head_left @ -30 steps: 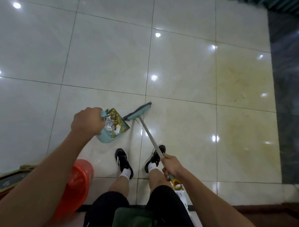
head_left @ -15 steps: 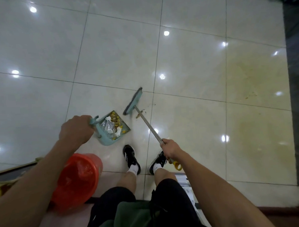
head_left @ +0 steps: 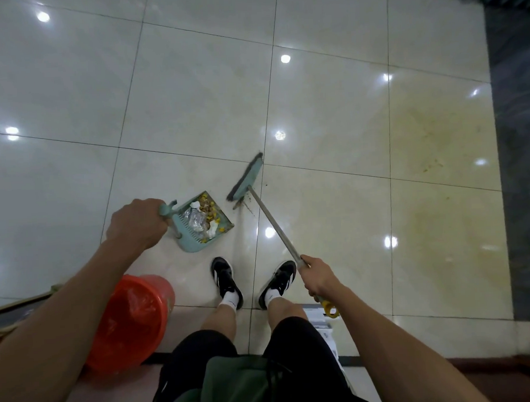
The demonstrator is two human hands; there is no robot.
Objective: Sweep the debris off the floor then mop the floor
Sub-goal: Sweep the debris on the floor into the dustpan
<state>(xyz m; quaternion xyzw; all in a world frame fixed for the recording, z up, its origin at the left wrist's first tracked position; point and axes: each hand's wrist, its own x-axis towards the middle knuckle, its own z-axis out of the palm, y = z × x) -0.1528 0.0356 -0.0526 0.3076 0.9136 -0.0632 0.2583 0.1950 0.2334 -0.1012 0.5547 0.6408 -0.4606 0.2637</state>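
Left hand [head_left: 137,223] grips the dustpan [head_left: 202,223] handle, right hand [head_left: 317,277] wraps the broom [head_left: 246,179] stick, so I'd use short low flicks to nudge those last crumbs [head_left: 244,204] beside the pan in.

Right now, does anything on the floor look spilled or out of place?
Yes. A few brown bits of debris lie loose on the tile between the broom head and the dustpan, outside its mouth. A yellowish stain marks the tiles to the right.
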